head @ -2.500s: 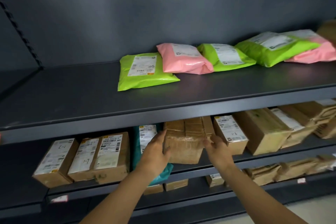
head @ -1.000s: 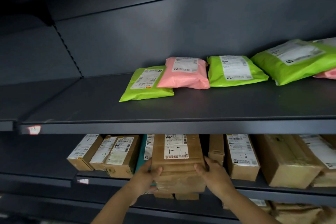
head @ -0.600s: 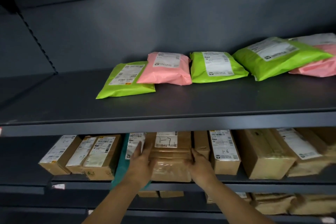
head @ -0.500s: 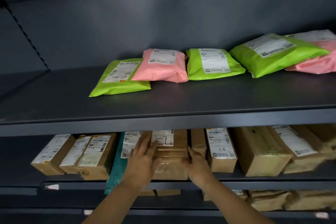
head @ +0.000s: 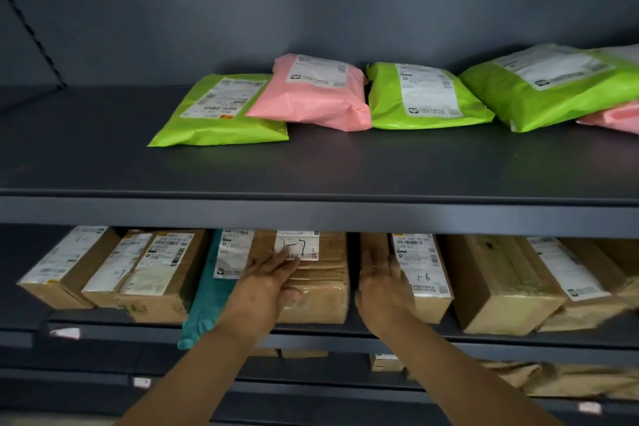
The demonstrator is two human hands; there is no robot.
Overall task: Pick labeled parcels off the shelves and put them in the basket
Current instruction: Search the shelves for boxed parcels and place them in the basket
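A brown taped box marked "1-7" (head: 321,290) lies on the middle shelf under the upper shelf's front edge (head: 311,214). My left hand (head: 269,277) rests flat on its top left, fingers straight and touching its label, thumb against the front face. My right hand (head: 383,284) is open, palm turned left, in the gap between that box and the box marked "1-6" (head: 425,273); it is off the "1-7" box. No basket is in view.
A teal mailer (head: 207,301) leans left of the "1-7" box, with labeled boxes (head: 152,273) further left and bigger boxes (head: 494,284) to the right. Green (head: 221,114) and pink (head: 311,93) mailers lie on the upper shelf. More parcels sit on the lower shelf (head: 553,377).
Both hands held the "1-7" box and slid it back onto the middle shelf. Now the right hand has let go and the left hand lies flat on its top.
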